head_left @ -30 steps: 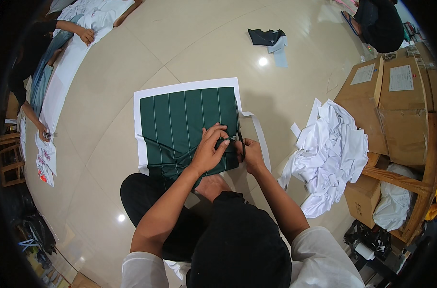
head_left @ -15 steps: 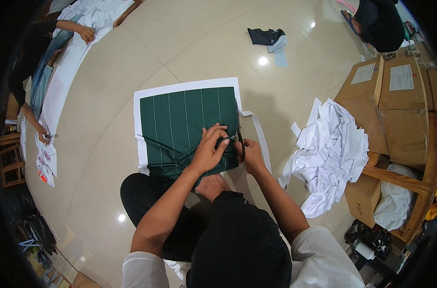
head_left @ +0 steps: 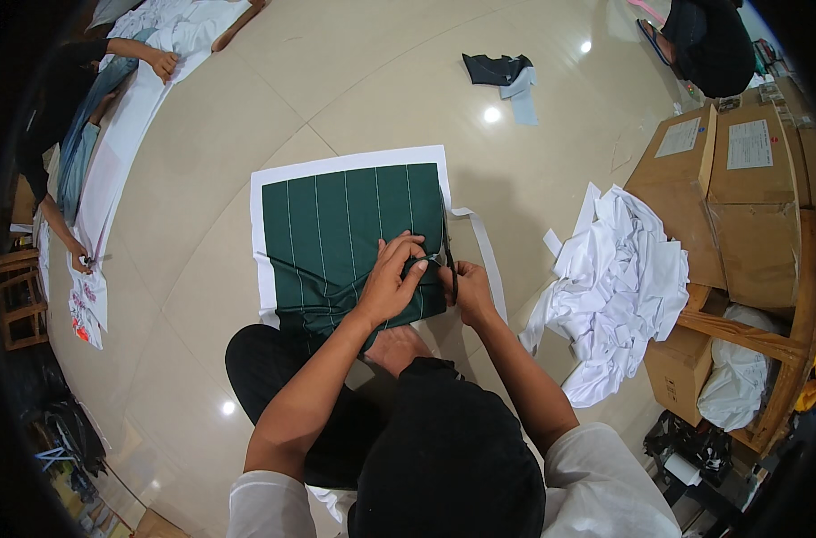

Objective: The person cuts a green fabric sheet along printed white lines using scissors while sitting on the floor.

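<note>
Dark green cloth (head_left: 336,215) with thin white stripes lies over a larger white sheet (head_left: 349,161) on the floor, bunched toward my foot. Over its right part rests my left hand (head_left: 392,280), fingers bent, thumb and index finger closed on a raised fold near the right edge. My right hand (head_left: 472,291) is wrapped round the black handles of a pair of scissors (head_left: 453,280). Their blades point away from me along the cloth's right edge, partly hidden by it. A narrow white strip (head_left: 486,242) curls on the floor beside them.
A heap of white cloth (head_left: 610,287) lies to the right, by cardboard boxes (head_left: 753,224) and a wooden shelf (head_left: 740,336). Dark and grey scraps (head_left: 500,70) lie ahead. At far left a co-worker's hands (head_left: 163,65) handle long white cloth (head_left: 125,148); another person (head_left: 713,49) crouches at far right.
My hands, the scissors and the green cloth look nearly the same. At the far left, the co-worker's nearer hand has shifted slightly at the white cloth.
</note>
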A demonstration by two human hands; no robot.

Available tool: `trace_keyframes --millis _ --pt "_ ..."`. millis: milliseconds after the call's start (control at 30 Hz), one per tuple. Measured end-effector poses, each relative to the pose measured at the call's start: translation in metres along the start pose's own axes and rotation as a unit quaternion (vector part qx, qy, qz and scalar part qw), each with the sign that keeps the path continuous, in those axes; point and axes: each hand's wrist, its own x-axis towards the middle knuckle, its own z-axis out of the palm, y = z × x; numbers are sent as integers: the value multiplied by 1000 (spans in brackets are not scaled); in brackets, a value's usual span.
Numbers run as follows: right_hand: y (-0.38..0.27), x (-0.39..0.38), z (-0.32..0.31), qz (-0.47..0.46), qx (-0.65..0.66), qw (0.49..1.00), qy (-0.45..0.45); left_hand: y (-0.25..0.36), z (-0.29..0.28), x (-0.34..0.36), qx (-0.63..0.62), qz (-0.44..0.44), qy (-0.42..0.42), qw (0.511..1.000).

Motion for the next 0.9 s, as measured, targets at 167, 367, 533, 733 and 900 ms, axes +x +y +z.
trace_keyframes --millis 167,367,533,733,900 --pt "1 -1 0 -5 -2 1000 6 0 0 -1 -1 0 3 1000" --pt "-3 -4 2 12 2 1000 9 -1 -2 -1 -3 1 2 1000" --pt "-7 6 2 -7 10 1000 7 0 -3 -1 -18 3 -2 1000" --pt "-16 14 4 -8 -9 1000 7 0 -4 -2 -25 5 -1 1000" --pt "-20 16 9 -1 10 1000 23 -1 -4 -2 -29 10 2 1000"
